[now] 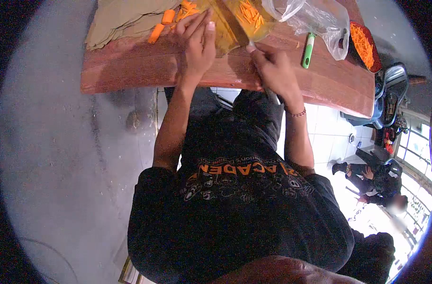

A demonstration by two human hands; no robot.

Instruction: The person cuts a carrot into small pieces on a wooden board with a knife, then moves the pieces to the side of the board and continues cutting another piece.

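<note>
Black T-shirt (235, 222) nearest; I see right hand (278, 71) closed round knife (237, 29), left hand (197, 49) half-open, hold unclear, carrot sticks (250, 14) piled, two carrot chunks (168, 17) apparently left uncut.

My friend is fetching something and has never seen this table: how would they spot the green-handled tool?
On the reddish wooden table, look beyond the person's right hand, toward the table's right end. The green-handled tool lies there beside the clear plastic bag. Its green handle sets it apart from the knife, held in that hand.
</note>
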